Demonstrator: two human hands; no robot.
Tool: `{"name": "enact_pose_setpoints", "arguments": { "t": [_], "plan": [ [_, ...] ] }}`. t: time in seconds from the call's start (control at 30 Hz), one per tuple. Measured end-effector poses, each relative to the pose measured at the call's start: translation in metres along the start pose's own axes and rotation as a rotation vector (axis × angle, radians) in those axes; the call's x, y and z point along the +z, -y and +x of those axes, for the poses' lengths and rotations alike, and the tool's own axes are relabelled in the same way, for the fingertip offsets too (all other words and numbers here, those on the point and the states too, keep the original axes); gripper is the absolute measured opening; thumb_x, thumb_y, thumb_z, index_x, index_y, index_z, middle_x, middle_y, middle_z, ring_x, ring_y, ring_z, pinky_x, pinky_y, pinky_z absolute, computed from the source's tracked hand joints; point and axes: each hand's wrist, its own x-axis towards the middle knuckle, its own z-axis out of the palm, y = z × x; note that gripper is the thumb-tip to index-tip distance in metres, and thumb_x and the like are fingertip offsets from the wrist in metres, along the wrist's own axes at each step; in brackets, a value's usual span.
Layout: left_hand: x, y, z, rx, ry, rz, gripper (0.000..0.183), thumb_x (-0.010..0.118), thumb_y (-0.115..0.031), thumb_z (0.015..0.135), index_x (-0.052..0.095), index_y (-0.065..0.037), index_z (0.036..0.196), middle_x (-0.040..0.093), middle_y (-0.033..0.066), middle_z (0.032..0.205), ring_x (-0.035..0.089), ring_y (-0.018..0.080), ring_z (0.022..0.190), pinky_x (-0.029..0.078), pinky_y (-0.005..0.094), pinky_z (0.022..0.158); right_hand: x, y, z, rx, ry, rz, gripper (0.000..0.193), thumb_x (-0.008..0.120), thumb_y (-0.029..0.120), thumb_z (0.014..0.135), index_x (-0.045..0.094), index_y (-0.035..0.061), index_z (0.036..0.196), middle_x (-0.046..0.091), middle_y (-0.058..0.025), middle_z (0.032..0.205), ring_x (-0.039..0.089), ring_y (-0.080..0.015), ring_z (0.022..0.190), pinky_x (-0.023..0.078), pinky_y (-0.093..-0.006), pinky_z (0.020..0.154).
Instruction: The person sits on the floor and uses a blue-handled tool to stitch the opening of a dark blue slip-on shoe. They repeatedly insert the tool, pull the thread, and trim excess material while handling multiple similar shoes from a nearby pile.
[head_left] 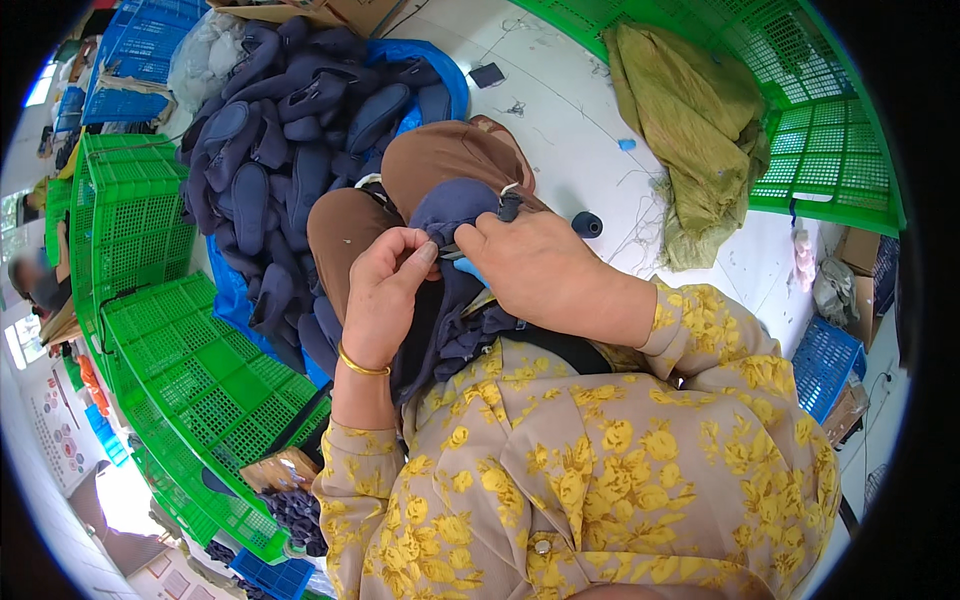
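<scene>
Here's the left hand (385, 290), thumb and finger pinching the edge of a navy shoe (452, 207) over the brown trousers (440, 153), while the right hand (540, 265) curls around a blue-handled tool (466, 268) just beside it! Far and left, navy shoes heap up (300, 150); right, a dark thread spool (587, 225) sits on the pale floor (560, 110).

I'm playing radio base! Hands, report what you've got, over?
Left hand pinching navy cloth. Right hand gripping blue tool. Shoe pile left, spool right, neither blocking hands.
</scene>
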Motion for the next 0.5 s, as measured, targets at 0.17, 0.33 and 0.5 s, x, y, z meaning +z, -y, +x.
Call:
{"name": "enact_pose_setpoints", "arguments": {
  "t": [0.17,0.33,0.5],
  "plan": [
    [-0.0008,0.0032,-0.0002,0.009,-0.009,0.02,0.009,0.06,-0.008,0.094,0.061,0.001,0.092,0.06,-0.0004,0.08,0.056,0.0081,0.074,0.048,0.0242,0.071,-0.0051,0.0053,0.0046,0.032,0.066,-0.084,0.015,0.062,0.011,0.08,0.057,0.0047,0.093,0.065,-0.0115,0.083,0.069,-0.0252,0.073,0.053,-0.0352,0.058],
    [-0.0001,0.0067,-0.0002,0.042,-0.023,0.068,0.01,0.061,-0.008,0.094,0.061,0.001,0.092,0.061,-0.0003,0.08,0.056,0.0079,0.074,0.048,0.0236,0.071,-0.0006,0.0066,0.0038,0.015,0.006,-0.122,0.019,0.063,0.008,0.075,0.054,0.0046,0.091,0.06,-0.0111,0.079,0.066,-0.0258,0.067,0.051,-0.0352,0.059],
    [0.0007,0.0034,-0.0031,0.022,-0.01,0.039,0.009,0.058,-0.01,0.097,0.06,-0.001,0.098,0.06,0.0002,0.088,0.057,0.009,0.081,0.048,0.0241,0.077,0.0018,0.0017,0.0016,0.031,0.004,-0.037,0.023,0.064,0.009,0.076,0.051,0.0047,0.095,0.06,-0.012,0.08,0.065,-0.03,0.067,0.051,-0.0379,0.061]
  ]
}}
